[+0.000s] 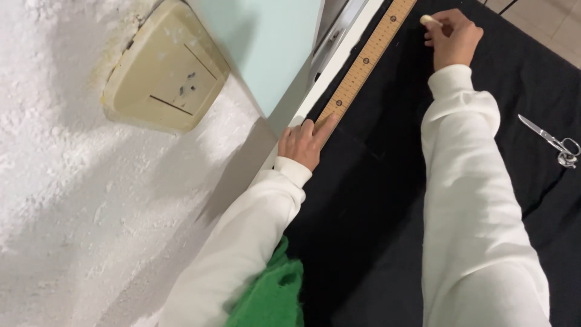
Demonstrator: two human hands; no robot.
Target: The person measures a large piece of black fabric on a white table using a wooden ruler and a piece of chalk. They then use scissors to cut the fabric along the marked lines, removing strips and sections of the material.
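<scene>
A long wooden ruler (366,57) lies along the left edge of a black cloth (375,200) spread over the table. My left hand (302,142) presses the ruler's near end with its fingertips, holding it flat. My right hand (452,37) reaches to the far part of the cloth, beside the ruler, and pinches a small pale piece of chalk (428,20). Both arms wear white sleeves.
Silver scissors (554,142) lie on the cloth at the right. A rough white wall (66,200) with a beige socket plate (163,69) fills the left. A pale blue panel (266,42) stands by the table's white edge. Green fabric (272,290) sits near my left elbow.
</scene>
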